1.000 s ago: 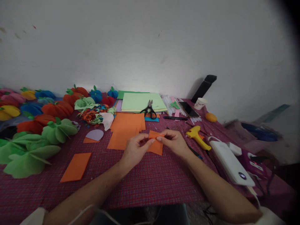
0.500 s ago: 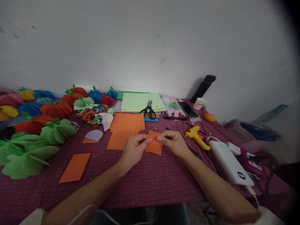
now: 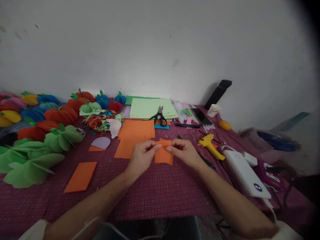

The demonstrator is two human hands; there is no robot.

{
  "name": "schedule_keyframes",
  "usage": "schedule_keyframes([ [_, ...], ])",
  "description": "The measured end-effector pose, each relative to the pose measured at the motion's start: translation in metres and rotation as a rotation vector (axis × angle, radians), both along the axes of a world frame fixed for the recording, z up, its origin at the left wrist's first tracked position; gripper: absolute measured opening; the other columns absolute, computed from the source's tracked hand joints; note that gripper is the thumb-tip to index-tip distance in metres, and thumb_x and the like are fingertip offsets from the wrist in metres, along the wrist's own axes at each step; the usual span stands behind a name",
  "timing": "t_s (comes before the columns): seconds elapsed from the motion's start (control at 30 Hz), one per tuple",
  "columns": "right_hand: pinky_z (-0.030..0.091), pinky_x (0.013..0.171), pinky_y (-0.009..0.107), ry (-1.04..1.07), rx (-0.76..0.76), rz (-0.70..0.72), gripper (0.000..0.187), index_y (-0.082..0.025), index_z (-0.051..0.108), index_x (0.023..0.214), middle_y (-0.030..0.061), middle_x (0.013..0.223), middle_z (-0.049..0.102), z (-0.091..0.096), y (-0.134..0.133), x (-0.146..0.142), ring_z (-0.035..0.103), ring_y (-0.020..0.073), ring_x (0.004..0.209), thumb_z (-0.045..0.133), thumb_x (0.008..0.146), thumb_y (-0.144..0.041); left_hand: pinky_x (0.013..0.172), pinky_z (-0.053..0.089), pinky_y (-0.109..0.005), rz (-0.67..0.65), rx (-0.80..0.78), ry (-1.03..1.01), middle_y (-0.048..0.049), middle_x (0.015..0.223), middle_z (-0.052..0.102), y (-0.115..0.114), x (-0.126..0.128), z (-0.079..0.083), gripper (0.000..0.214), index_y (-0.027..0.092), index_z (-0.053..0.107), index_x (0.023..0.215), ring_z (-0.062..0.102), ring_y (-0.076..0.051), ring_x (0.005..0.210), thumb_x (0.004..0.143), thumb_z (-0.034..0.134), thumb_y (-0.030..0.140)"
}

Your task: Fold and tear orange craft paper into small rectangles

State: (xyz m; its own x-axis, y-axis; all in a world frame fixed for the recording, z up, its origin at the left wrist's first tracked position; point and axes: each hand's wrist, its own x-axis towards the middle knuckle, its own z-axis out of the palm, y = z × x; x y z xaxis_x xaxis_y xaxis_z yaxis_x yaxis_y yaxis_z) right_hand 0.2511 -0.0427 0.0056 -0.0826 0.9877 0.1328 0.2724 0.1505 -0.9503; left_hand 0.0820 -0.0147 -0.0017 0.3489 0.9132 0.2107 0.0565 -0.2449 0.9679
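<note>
Both hands pinch one small orange paper piece (image 3: 163, 153) just above the red checked tablecloth (image 3: 155, 193). My left hand (image 3: 141, 158) grips its left edge between thumb and fingers. My right hand (image 3: 185, 151) grips its right edge, fingers curled. The piece hangs fairly flat, with a fold near its top. Behind the hands lies a stack of orange paper sheets (image 3: 133, 135). A separate orange rectangle (image 3: 80, 176) lies to the left.
Black scissors (image 3: 158, 117) rest on light green sheets (image 3: 151, 108). A yellow glue gun (image 3: 210, 145), white power bank (image 3: 246, 175), phone (image 3: 201, 116), cup (image 3: 213, 110) and pen (image 3: 187, 126) sit right. Several paper pumpkins (image 3: 37, 133) crowd the left side.
The orange piece has been turned from a tilted position to lie squarer and flatter between the fingers. Both hands stayed in nearly the same place.
</note>
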Motion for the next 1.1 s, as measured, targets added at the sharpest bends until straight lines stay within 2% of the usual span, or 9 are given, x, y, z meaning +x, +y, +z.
schedule_keyframes([
  [0.3,0.042,0.061,0.026,0.174,-0.142,0.115,0.020,-0.015,0.061,0.071,0.0011,0.068,0.059,-0.009,0.002,-0.004,0.053,0.0127,0.063,0.060,0.068,-0.035,0.044,0.023,-0.019,0.034,-0.057,-0.025,0.0056,0.050,0.033,0.003,0.002,-0.010,0.027,0.014,0.052,0.057,0.029,-0.006,0.046,0.072,0.053,0.037],
  [0.5,0.040,0.059,0.025,0.220,-0.154,0.102,0.017,-0.015,0.057,0.065,-0.0006,0.064,0.056,-0.010,0.002,-0.004,0.049,0.0104,0.058,0.062,0.067,-0.031,0.046,0.027,-0.019,-0.016,-0.132,-0.062,0.0051,0.052,0.037,0.005,0.002,-0.011,0.027,0.014,0.053,0.059,0.033,-0.006,0.048,0.071,0.053,0.038],
  [0.67,0.040,0.060,0.026,0.209,-0.162,0.110,0.019,-0.015,0.057,0.067,0.0001,0.067,0.055,-0.007,0.000,-0.005,0.049,0.0111,0.061,0.061,0.068,-0.033,0.047,0.028,-0.018,-0.037,-0.142,-0.096,0.0048,0.054,0.039,0.004,0.003,-0.010,0.026,0.013,0.053,0.061,0.034,-0.006,0.049,0.072,0.053,0.037],
  [0.9,0.033,0.052,0.022,0.110,-0.086,0.051,0.028,-0.015,0.048,0.054,-0.0037,0.055,0.045,-0.008,0.002,-0.002,0.040,0.0078,0.052,0.060,0.068,-0.037,0.043,0.023,-0.018,0.011,-0.044,-0.036,0.0055,0.051,0.035,0.004,0.002,-0.008,0.026,0.014,0.054,0.061,0.029,-0.006,0.046,0.072,0.053,0.037],
  [1.1,0.030,0.051,0.022,0.034,-0.048,0.015,0.026,-0.015,0.053,0.058,-0.0041,0.055,0.045,-0.004,0.001,0.000,0.038,0.0075,0.052,0.059,0.068,-0.038,0.043,0.024,-0.019,0.012,-0.007,0.008,0.0054,0.050,0.034,0.001,0.000,-0.006,0.027,0.014,0.051,0.059,0.030,-0.006,0.047,0.074,0.051,0.037],
])
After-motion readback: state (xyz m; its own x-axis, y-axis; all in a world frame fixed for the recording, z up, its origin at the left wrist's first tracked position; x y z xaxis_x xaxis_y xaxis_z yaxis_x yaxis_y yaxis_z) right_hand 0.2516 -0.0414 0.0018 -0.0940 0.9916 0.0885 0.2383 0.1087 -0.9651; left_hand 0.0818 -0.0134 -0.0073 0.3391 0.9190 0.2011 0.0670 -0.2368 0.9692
